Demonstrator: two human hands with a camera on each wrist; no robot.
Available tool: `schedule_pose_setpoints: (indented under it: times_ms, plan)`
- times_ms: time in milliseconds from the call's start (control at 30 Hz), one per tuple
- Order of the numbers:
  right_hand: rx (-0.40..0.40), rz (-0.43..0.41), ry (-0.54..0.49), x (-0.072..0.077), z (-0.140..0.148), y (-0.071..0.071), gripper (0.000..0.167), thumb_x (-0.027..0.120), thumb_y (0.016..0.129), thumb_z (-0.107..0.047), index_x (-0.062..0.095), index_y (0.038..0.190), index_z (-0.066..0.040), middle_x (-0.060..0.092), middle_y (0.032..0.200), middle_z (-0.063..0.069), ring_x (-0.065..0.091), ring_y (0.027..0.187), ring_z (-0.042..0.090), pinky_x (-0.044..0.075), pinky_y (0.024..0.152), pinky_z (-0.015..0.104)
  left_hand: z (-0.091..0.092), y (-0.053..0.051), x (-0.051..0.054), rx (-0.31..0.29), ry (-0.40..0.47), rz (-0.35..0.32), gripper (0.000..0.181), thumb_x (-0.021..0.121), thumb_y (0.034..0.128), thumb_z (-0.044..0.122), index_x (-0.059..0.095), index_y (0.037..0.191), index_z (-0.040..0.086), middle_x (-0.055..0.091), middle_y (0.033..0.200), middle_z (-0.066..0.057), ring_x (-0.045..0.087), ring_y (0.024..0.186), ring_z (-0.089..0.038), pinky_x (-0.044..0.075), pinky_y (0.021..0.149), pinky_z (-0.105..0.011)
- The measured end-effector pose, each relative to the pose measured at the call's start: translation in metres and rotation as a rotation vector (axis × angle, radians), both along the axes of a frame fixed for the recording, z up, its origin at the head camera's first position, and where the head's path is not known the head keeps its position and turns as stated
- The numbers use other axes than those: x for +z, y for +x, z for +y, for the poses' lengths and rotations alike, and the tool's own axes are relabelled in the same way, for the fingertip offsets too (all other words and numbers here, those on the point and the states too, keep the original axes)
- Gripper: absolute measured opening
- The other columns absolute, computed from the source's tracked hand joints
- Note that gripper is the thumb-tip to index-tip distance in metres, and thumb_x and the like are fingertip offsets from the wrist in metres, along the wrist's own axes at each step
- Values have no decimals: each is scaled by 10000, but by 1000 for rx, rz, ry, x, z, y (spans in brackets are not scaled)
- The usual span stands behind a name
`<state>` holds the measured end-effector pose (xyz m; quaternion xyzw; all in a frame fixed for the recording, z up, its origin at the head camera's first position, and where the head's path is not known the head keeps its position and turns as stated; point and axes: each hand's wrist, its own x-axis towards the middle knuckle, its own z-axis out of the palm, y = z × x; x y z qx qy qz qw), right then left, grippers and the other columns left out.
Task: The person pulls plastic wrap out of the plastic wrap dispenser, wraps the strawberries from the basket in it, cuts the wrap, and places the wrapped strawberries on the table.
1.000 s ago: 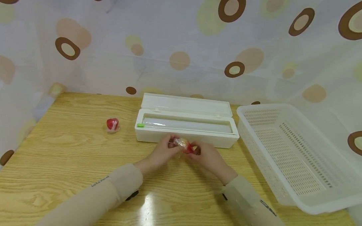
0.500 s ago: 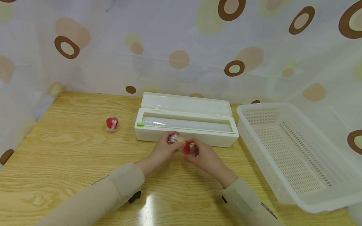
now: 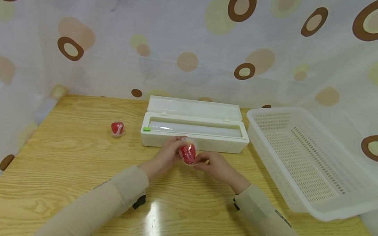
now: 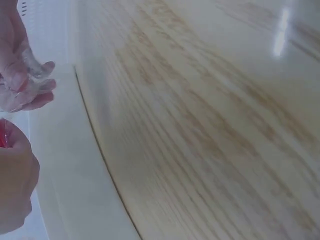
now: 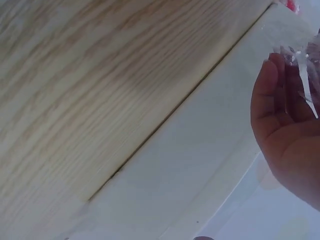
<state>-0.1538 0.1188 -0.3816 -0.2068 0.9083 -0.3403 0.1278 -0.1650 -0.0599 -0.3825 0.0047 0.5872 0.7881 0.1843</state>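
In the head view a red fruit (image 3: pixel 188 153), yellowish at the top and wrapped in clear cling film, is gripped by my left hand (image 3: pixel 166 154) just in front of the white film box. My right hand (image 3: pixel 216 165) pinches the loose end of the film at the fruit's lower right. The left wrist view shows my left hand (image 4: pixel 16 180) with a bit of red in its grip, and crumpled cling film (image 4: pixel 35 67) between the right fingers above it. Clear film also lies in my right hand (image 5: pixel 287 125) in the right wrist view, where the fruit is mostly out of frame.
A white box (image 3: pixel 194 143) with its lid raised holds a roll of cling film (image 3: pixel 195 129); a green slider (image 3: pixel 146 129) sits at its left end. Another wrapped red fruit (image 3: pixel 117 128) lies left on the wooden table (image 3: pixel 62 164). A white plastic basket (image 3: pixel 272 163) stands right.
The fruit has been turned in the hands, so its red side now faces the camera. My right hand has moved slightly down, from the fruit to the film's end.
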Motion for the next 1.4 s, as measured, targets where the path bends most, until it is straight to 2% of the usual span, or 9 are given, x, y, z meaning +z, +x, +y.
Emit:
schedule_pose_setpoints:
  times_ms: [133,267,367,533,667,767,900,1100,1400]
  plan:
    - [-107,-2,18,3,-2,-1,183,698,833,-184,660,963,-60,669,931,44,585,851,150,500,756,300,-2,1,-1,-91,-14,9,408,369,932,85,373,1286,-118,507,1196,-160,529,939,-91,479,812,-181]
    - [-250,51,105,7,-5,0,289,747,784,-273,627,939,-61,554,738,25,477,661,135,395,559,250,-2,1,0,-151,-53,45,452,361,942,93,345,1350,-101,442,1328,-246,522,1021,-126,450,917,-247]
    - [-278,64,100,9,-6,0,292,753,777,-273,624,918,-52,493,664,19,415,596,119,334,508,231,-2,2,0,-164,-84,74,452,377,947,101,355,1358,-87,433,1351,-254,517,1087,-182,426,982,-318]
    - [-196,-162,-222,11,-3,-4,346,654,840,-69,573,1147,69,653,977,197,607,774,129,540,661,270,0,3,0,-185,-181,127,425,404,958,120,397,1349,-47,458,1348,-225,483,1201,-288,399,1027,-395]
    - [-139,-374,-444,11,4,-7,497,519,892,-34,378,1341,124,533,1251,305,632,967,167,540,843,332,1,7,0,-179,-269,152,404,441,947,121,448,1330,-4,481,1342,-195,482,1216,-298,423,1003,-368]
    - [-134,-430,-506,11,5,-7,526,481,925,-90,312,1390,90,498,1296,298,619,1006,153,518,895,343,1,7,-1,-166,-283,137,394,456,945,127,467,1326,27,484,1340,-177,510,1162,-255,462,923,-293]
    - [-199,-383,-511,13,1,-6,526,538,930,-142,337,1381,39,538,1260,261,619,979,132,512,893,338,1,7,1,-166,-233,98,406,457,957,125,443,1357,53,476,1342,-177,530,1103,-215,473,841,-243]
    - [-356,-249,-477,14,-11,-3,444,591,906,-110,474,1303,50,580,1197,244,617,1024,219,518,890,333,5,8,6,-94,-198,36,536,493,953,134,296,1440,26,452,1366,-225,495,1224,-318,430,1013,-394]
    - [-309,-145,-361,23,-17,3,475,641,870,-81,504,1316,9,606,1219,198,605,1082,292,502,918,386,4,12,11,-64,-227,85,353,500,954,164,538,1240,-39,558,1286,-182,490,1235,-279,347,1080,-416]
